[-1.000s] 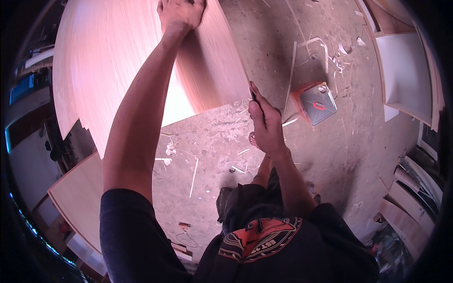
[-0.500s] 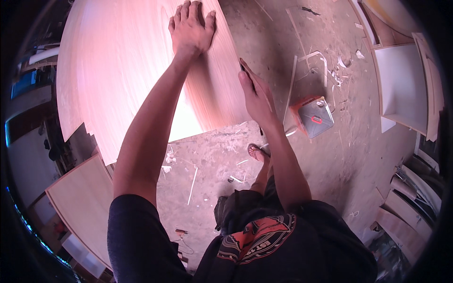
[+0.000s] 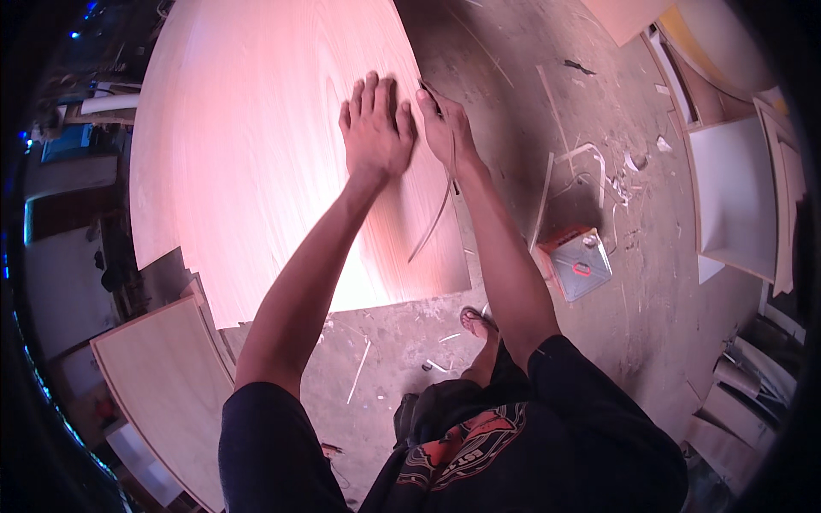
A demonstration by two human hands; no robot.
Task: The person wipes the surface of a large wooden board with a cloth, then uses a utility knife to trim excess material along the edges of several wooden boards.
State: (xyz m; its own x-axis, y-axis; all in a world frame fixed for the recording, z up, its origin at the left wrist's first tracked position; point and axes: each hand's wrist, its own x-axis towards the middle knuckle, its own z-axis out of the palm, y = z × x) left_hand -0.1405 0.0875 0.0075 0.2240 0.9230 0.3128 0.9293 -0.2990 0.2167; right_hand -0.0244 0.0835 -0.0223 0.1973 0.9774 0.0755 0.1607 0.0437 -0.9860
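A large pale wood-grain board (image 3: 256, 171) lies flat in front of me. My left hand (image 3: 376, 137) rests palm down on it close to the right edge, fingers stretched out and a little apart. Right beside it, at that edge, my right hand (image 3: 446, 130) is closed around a slim dark tool, mostly hidden by the fingers; its exact kind does not show. A thin, narrow strip (image 3: 438, 221) curls from below my right hand over the board's surface.
On the concrete floor to the right stands a square metal can (image 3: 580, 267), with strip offcuts (image 3: 588, 154) around it. A white-faced cabinet piece (image 3: 737, 188) is at far right. Another wooden panel (image 3: 162, 376) sits at lower left. My sandalled foot (image 3: 476, 321) is below the board's corner.
My right hand has moved farther along the board's edge, away from me, and is now beside the left. The loose strip now curls over the board. The whole view has shifted.
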